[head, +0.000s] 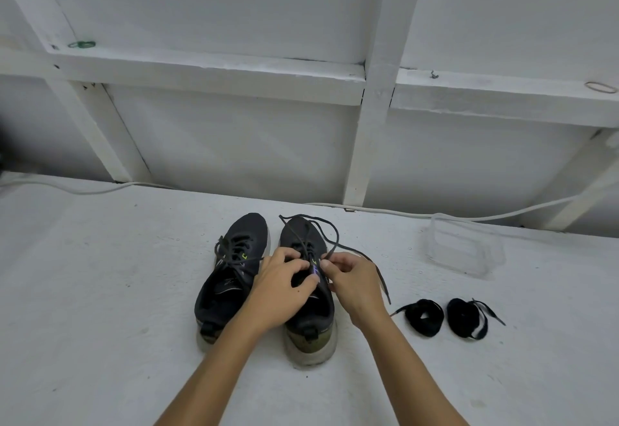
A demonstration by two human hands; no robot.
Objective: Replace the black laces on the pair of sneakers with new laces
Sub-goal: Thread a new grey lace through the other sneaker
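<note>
Two black sneakers stand side by side on the white surface, toes pointing away from me. The left sneaker (234, 268) keeps its black lace tied. On the right sneaker (310, 328) the black lace (330, 228) is undone and loops over the toe, one end trailing to the right. My left hand (283, 286) grips the right sneaker's tongue and lace area. My right hand (355, 286) pinches the loose lace at the eyelets. Two coiled black laces (423, 316) (465, 318) lie to the right of the sneakers.
A clear plastic container (464, 248) sits at the back right. A white cable (402, 214) runs along the foot of the white framed wall (234, 144). Rubber bands lie on the wall's ledge (201, 67).
</note>
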